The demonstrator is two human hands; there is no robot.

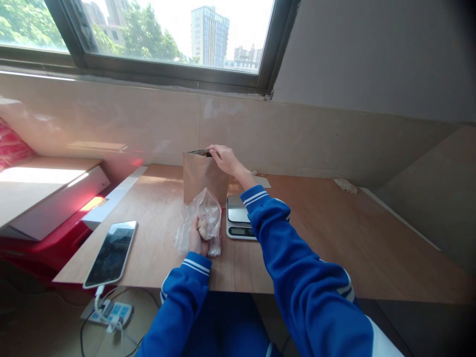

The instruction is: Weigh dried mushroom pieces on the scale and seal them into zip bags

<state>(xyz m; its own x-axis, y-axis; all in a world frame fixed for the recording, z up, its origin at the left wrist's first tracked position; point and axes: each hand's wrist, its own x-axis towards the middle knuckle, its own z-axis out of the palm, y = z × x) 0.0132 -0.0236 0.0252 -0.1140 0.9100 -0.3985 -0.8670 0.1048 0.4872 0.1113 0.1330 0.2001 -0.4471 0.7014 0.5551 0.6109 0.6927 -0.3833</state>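
My left hand (196, 239) is closed around a clear plastic bag (208, 204) whose mouth stands up loosely. A small pale lump shows through the film, too blurred to name. More clear plastic bags (182, 237) lie flat beneath this hand. Behind them a brown paper bag (201, 176) stands upright with its top open. At its right rim is my right hand (225, 159), fingers bent over the edge and their tips partly hidden. The dark contents at the opening cannot be made out. Under my right forearm sits a kitchen scale (237, 212), partly covered by the sleeve.
A phone (111, 255) with a charging cable lies at the table's left front. Below it is a power strip (113, 313). A white paper scrap (263, 182) lies by the wall, and a crumpled piece (345, 186) at the back right. A window is above.
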